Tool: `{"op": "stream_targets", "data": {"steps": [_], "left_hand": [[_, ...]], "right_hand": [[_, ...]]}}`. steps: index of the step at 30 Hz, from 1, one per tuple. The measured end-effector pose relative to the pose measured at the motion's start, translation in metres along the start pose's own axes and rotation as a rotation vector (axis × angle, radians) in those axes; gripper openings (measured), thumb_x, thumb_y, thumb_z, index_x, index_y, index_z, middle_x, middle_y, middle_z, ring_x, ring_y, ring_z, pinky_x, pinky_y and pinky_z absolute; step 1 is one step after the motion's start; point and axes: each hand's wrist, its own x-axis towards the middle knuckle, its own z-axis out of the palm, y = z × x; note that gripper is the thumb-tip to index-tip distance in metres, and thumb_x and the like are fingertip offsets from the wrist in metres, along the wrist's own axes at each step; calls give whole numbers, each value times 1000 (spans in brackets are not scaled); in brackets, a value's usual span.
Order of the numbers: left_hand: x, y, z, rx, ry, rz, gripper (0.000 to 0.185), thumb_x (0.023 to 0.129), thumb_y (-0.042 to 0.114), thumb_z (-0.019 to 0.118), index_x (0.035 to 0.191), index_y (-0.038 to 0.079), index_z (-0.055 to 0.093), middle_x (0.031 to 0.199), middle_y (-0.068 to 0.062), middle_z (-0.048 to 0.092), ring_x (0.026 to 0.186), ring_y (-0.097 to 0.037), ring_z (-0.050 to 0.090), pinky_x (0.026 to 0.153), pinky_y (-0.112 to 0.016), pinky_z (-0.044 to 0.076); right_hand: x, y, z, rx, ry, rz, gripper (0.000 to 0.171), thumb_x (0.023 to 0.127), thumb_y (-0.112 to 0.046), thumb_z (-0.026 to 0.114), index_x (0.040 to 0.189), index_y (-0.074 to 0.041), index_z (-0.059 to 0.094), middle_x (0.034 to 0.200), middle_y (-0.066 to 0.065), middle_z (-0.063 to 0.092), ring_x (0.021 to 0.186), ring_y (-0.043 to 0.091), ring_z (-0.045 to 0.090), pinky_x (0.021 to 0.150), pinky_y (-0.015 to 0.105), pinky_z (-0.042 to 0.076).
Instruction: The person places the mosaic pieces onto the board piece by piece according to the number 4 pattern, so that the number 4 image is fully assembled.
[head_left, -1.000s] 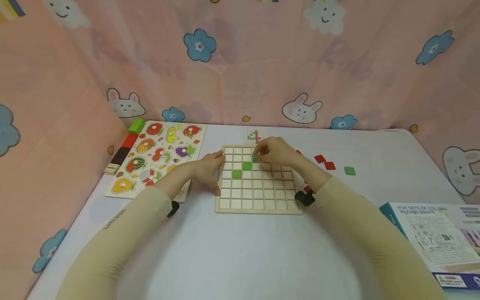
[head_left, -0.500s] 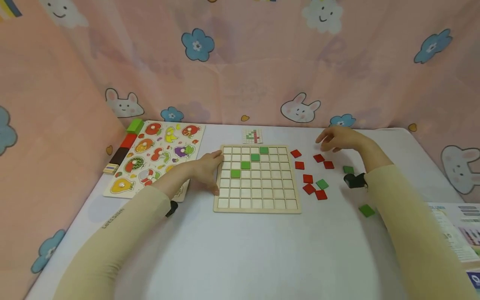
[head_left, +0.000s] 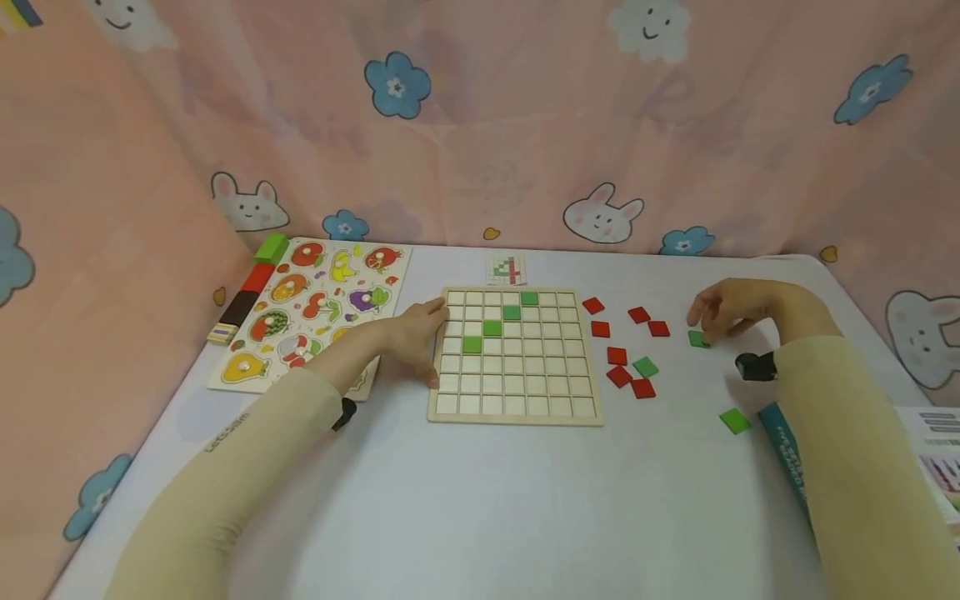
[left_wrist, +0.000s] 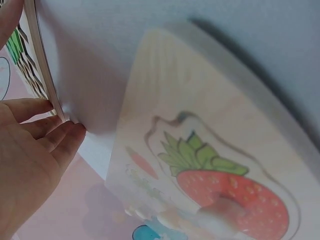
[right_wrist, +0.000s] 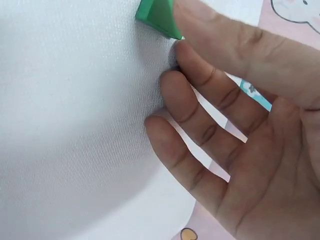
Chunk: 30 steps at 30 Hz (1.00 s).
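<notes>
My left hand (head_left: 411, 344) rests along the left edge of a wooden grid board (head_left: 516, 420), its fingers fairly straight and spread. In the left wrist view, the fingertips of the left hand (left_wrist: 37, 145) touch the board's rim. Several green tiles, including one tile (head_left: 472, 344), lie diagonally in the grid. To the far right my right hand (head_left: 738, 308) pinches a loose green tile (head_left: 699, 339) at the table. The right wrist view has the thumb against this green tile (right_wrist: 159, 15), the other fingers loosely bent; the index finger is mostly hidden.
Several red tiles (head_left: 617, 357) and a green tile (head_left: 645, 367) lie right of the board. Another green tile (head_left: 735, 421) is nearer the box (head_left: 783, 450). Behind the board sits a small pattern card (head_left: 507, 270). A fruit puzzle (head_left: 243, 367) and coloured blocks (head_left: 237, 308) stand left.
My right hand has left a green tile in the grid's top row and moved right to a loose green tile. The left hand stays at the board's edge.
</notes>
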Motion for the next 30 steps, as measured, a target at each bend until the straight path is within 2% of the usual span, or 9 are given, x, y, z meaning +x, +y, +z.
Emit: {"op": "stream_targets", "data": {"steps": [3, 7, 11, 15, 18, 22, 25, 27, 30], "left_hand": [[0, 0, 0, -3, -4, -5, 115, 68, 35, 90, 155, 1, 22, 168, -20, -1, 155, -42, 7, 127, -52, 17], [-1, 0, 1, -12, -4, -6, 116, 69, 34, 90, 155, 1, 21, 168, -20, -2, 155, -42, 6, 128, -52, 16], [-1, 0, 1, -15, -2, -6, 114, 69, 34, 90, 155, 1, 21, 168, -20, -1, 155, -42, 6, 127, -53, 17], [-1, 1, 1, -18, 1, -5, 114, 69, 34, 90, 155, 2, 22, 168, -19, -1, 155, -41, 7, 127, -52, 18], [-2, 1, 1, -19, 1, -4, 114, 68, 34, 90, 155, 2, 22, 168, -19, -1, 155, -41, 6, 128, -52, 18], [-2, 1, 1, -12, 0, -5, 115, 69, 34, 89, 155, 1, 21, 168, -20, -2, 155, -41, 6, 128, -52, 17], [-2, 1, 0, -10, 0, -4, 115, 69, 34, 89, 155, 1, 20, 168, -20, -2, 155, -41, 6, 128, -51, 16], [-3, 2, 0, -11, 0, -3, 115, 69, 34, 89, 155, 1, 20, 168, -20, -2, 156, -41, 6, 128, -51, 16], [-4, 3, -1, -7, 0, 2, 115, 69, 34, 89, 155, 1, 20, 167, -21, -2, 155, -42, 7, 128, -52, 17]], "right_hand": [[1, -4, 3, -72, 18, -34, 35, 80, -17, 80, 108, -3, 64, 81, 1, 56, 87, 18, 51, 70, 29, 51], [3, -7, 6, -140, 85, -70, 29, 76, -19, 83, 96, -5, 68, 78, 1, 57, 86, 18, 50, 68, 30, 47], [5, -8, 7, -177, 135, -62, 25, 75, -20, 84, 89, -6, 68, 82, 2, 57, 88, 20, 49, 69, 30, 46], [5, -10, 4, -141, 145, -48, 24, 78, -19, 81, 88, -5, 65, 87, 3, 58, 90, 21, 50, 71, 30, 48], [7, -16, 2, -66, 203, -77, 23, 83, -16, 77, 93, -2, 62, 85, 3, 58, 86, 20, 53, 71, 30, 49], [11, -43, 11, 38, 406, -180, 26, 88, -15, 72, 106, 1, 62, 90, 8, 61, 83, 21, 57, 72, 28, 53], [18, -77, 27, 79, 560, -273, 25, 90, -16, 71, 110, -2, 65, 97, 12, 64, 86, 24, 60, 74, 29, 56], [23, -101, 41, 87, 609, -316, 23, 90, -17, 71, 110, -5, 68, 97, 12, 64, 87, 23, 58, 74, 29, 55], [30, -138, 64, 96, 592, -369, 24, 89, -20, 73, 110, -9, 72, 97, 11, 68, 88, 23, 58, 71, 26, 51]]}}
